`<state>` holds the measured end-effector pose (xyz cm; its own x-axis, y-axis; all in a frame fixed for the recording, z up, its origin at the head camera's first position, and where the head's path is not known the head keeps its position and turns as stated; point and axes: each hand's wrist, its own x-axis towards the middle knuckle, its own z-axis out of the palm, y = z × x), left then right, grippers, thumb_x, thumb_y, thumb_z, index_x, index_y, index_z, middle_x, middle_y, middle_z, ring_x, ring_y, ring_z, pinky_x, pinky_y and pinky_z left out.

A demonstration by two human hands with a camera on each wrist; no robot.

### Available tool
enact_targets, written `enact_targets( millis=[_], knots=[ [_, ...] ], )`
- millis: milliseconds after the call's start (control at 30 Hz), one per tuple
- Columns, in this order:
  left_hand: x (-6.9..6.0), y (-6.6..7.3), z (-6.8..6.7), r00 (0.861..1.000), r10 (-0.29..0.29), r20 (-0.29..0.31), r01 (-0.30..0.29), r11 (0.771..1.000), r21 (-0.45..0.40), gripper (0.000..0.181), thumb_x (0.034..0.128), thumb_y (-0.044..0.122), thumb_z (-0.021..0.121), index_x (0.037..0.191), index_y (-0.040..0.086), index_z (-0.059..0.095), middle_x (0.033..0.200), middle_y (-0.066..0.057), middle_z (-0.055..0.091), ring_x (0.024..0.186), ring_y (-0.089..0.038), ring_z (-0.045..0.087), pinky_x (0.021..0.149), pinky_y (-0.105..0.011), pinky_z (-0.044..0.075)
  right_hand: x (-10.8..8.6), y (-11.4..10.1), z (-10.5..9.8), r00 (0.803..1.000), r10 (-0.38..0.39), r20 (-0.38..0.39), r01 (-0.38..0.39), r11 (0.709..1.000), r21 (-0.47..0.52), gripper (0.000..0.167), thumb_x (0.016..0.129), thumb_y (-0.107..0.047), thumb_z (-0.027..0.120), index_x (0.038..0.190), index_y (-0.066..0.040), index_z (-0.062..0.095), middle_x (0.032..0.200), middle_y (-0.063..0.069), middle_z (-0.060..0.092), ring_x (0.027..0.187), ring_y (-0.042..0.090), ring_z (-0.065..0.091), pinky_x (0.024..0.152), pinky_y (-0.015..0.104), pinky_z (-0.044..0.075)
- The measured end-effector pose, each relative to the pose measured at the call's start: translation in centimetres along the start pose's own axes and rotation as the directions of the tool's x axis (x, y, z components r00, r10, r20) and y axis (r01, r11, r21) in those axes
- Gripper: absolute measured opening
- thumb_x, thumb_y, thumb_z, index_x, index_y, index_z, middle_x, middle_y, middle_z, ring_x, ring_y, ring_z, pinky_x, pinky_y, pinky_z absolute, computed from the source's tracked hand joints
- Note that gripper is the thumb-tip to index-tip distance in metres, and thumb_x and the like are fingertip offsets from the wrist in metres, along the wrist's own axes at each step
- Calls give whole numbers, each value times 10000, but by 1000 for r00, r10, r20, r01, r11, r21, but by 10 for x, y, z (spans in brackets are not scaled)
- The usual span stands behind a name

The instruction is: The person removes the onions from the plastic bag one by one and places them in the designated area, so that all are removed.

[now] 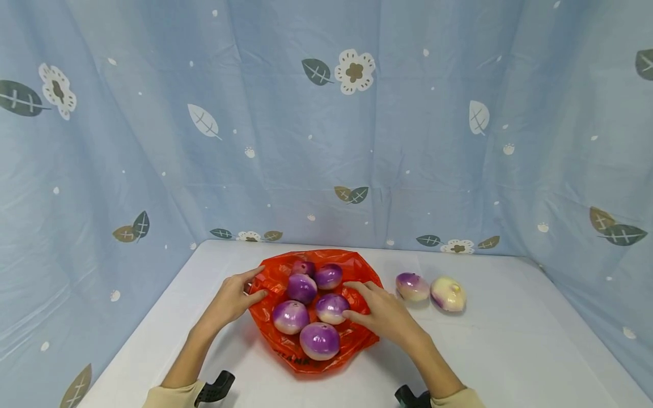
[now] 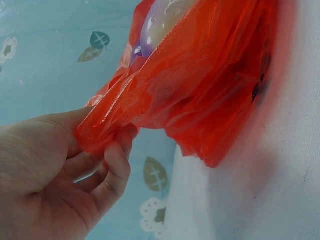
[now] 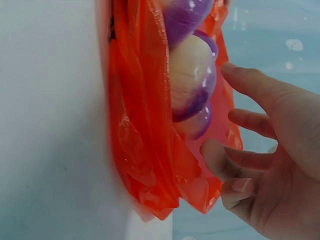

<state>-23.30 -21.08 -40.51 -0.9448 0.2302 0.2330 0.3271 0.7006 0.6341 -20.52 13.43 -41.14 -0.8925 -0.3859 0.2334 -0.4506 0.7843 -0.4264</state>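
Backed by a blue curtain (image 1: 285, 141) across the upper frame. Working over a white surface (image 1: 535, 351), roomiest at lower right, on a red bag (image 1: 352, 340) at lower centre, near the far edge. Pinching its left rim with the left hand (image 1: 232, 297), with the right hand (image 1: 381, 310) loosely spread over the opposite rim. Inside, six onions (image 1: 319, 341); past a narrow gap at right, two onions (image 1: 412, 287).
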Motion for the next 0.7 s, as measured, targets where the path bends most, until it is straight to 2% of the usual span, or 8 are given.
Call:
enact_targets(
  millis=[167, 433, 700],
  knots=[
    [0, 1, 0, 1000, -4, 3, 4, 1000, -11, 570, 861, 107, 730, 1381, -17, 532, 934, -117, 691, 708, -146, 568, 574, -190, 519, 1, 0, 4, 999, 36, 33, -37, 999, 30, 599, 851, -530, 687, 1371, -274, 535, 1286, 99, 622, 1121, 319, 646, 903, 541, 541],
    [0, 2, -2, 1000, -15, 10, 15, 1000, -17, 569, 867, 120, 727, 1384, -12, 530, 946, -124, 692, 702, -144, 567, 564, -193, 517, 3, -3, 7, 997, 37, 67, -40, 998, 46, 634, 839, -558, 685, 1380, -266, 530, 1272, 129, 624, 1093, 341, 652, 918, 602, 509],
    [0, 2, -2, 1000, -14, 13, 15, 999, -29, 571, 867, 123, 729, 1383, -18, 529, 972, -134, 703, 728, -141, 601, 595, -175, 527, 1, -3, 11, 994, 53, 94, -57, 997, 43, 648, 834, -590, 669, 1365, -243, 536, 1246, 128, 633, 1062, 325, 660, 893, 606, 513]
  ],
)
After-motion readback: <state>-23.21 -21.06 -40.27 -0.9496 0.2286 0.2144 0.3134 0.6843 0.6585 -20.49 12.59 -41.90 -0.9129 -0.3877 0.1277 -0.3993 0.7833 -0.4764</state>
